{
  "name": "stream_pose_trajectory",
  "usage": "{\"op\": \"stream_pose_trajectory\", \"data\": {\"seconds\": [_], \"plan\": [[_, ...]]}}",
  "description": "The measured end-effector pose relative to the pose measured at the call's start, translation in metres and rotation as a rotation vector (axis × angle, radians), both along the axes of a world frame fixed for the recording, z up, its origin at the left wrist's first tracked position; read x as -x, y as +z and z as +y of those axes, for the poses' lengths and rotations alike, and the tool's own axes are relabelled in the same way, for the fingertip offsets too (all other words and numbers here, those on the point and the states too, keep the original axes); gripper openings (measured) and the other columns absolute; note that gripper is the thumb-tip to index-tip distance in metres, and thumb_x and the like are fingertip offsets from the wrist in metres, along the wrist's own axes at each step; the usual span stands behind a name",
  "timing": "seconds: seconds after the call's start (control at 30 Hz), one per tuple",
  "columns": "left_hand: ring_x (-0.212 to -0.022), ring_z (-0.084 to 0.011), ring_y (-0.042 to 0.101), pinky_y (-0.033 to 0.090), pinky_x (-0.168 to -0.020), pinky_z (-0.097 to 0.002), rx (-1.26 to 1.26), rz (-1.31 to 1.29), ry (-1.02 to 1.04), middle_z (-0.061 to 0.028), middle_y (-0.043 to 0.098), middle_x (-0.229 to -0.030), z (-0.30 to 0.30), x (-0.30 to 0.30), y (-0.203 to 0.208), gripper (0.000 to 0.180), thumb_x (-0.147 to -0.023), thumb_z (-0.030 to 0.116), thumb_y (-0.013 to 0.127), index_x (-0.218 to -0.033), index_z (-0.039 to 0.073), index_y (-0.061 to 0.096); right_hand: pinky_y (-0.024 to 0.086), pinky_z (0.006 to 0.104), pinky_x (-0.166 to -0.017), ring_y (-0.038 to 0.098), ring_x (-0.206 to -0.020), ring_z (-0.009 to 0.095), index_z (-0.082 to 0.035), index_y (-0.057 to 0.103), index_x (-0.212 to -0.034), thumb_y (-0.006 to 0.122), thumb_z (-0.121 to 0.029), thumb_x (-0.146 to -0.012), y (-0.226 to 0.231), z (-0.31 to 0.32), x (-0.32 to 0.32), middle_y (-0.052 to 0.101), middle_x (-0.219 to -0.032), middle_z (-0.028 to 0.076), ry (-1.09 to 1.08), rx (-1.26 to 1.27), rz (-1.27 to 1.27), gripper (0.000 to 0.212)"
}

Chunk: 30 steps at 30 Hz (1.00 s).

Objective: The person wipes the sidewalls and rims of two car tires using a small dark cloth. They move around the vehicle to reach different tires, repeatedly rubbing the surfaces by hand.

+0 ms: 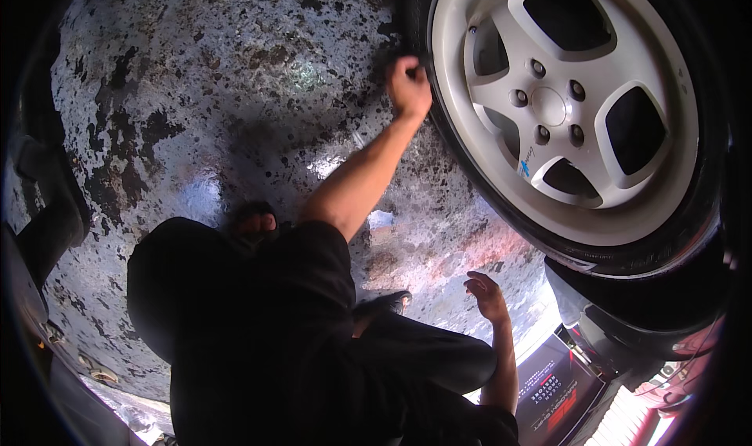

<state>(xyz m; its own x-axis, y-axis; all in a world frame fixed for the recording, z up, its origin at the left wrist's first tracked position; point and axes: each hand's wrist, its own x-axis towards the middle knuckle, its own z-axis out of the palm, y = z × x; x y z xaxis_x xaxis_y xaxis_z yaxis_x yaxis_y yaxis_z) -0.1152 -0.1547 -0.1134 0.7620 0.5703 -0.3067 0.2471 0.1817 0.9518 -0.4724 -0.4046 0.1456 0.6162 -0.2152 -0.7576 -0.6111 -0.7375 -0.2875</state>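
A large car wheel fills the upper right, its silver five-spoke rim [492,93] inside a black tire [462,144]. My left hand [409,90] is at the tire's left side, with its fingers curled closed. Something dark shows between the thumb and fingers, too shadowed to name. Below the wheel, my right hand [486,296] hangs in the air above the floor, apart from the tire. Its fingers are loosely bent and a little apart, and I see nothing in them.
The floor [235,78] is grey with worn, dark-flaked paint. My feet in dark sandals [384,301] are beneath me. A dark printed banner [548,391] stands at the lower right. Dark, partly hidden shapes [59,211] line the left edge.
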Motion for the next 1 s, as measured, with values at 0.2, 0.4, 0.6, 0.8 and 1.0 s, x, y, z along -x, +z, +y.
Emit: {"op": "stream_pose_trajectory", "data": {"seconds": [0.2, 0.4, 0.6, 0.8, 1.0], "plan": [[-0.097, -0.0326, 0.074, 0.058, -0.093, -0.0432, 0.080, 0.097, 0.098, -0.0173, 0.076, -0.097, 0.017, -0.033, -0.001, 0.021, -0.081, 0.002, 0.081, -0.100, 0.004, 0.073, 0.057, 0.0324, -0.088, 0.071, -0.099, 0.017, 0.001, 0.065, -0.133, 0.067, -0.013, -0.101, -0.002, -0.009, -0.015, 0.076, -0.103, 0.011, 0.091, 0.143, -0.109, 0.036], [-0.094, -0.0379, 0.067, 0.053, -0.085, -0.0458, -0.232, -0.526, 0.402, -0.0165, 0.069, -0.097, 0.074, -0.139, 0.069, 0.024, -0.081, 0.003, 0.080, -0.103, 0.003, 0.071, 0.059, 0.0318, -0.086, 0.072, -0.095, 0.019, 0.005, 0.064, -0.131, 0.061, -0.007, -0.103, -0.008, -0.013, -0.017, 0.075, -0.107, 0.012, 0.096, 0.064, -0.024, 0.031], [-0.102, -0.0372, 0.069, 0.058, -0.094, -0.0477, -0.116, 0.121, -0.107, -0.0176, 0.070, -0.104, 0.043, -0.022, 0.000, 0.019, -0.079, -0.002, 0.077, -0.094, 0.006, 0.071, 0.060, 0.0329, -0.084, 0.074, -0.094, 0.020, 0.007, 0.064, -0.130, 0.061, -0.004, -0.102, -0.014, -0.024, -0.024, 0.074, -0.107, 0.014, 0.360, 0.074, -0.118, 0.030], [-0.092, -0.0354, 0.072, 0.058, -0.087, -0.0440, 0.184, -0.274, 0.255, -0.0169, 0.075, -0.096, 0.086, -0.128, 0.070, 0.017, -0.083, 0.001, 0.077, -0.099, 0.006, 0.074, 0.059, 0.0324, -0.085, 0.074, -0.095, 0.019, 0.004, 0.064, -0.131, 0.061, -0.004, -0.102, -0.016, -0.035, -0.018, 0.076, -0.101, 0.012, 0.364, -0.026, -0.235, 0.031], [-0.093, -0.0347, 0.069, 0.055, -0.086, -0.0422, -0.237, -0.746, 0.412, -0.0140, 0.071, -0.097, 0.111, -0.165, 0.149, 0.018, -0.081, 0.000, 0.076, -0.098, 0.006, 0.073, 0.062, 0.0347, -0.081, 0.076, -0.094, 0.021, 0.003, 0.067, -0.130, 0.059, -0.006, -0.104, -0.023, -0.039, -0.018, 0.075, -0.110, 0.016, 0.198, -0.055, -0.046, 0.029]]}}
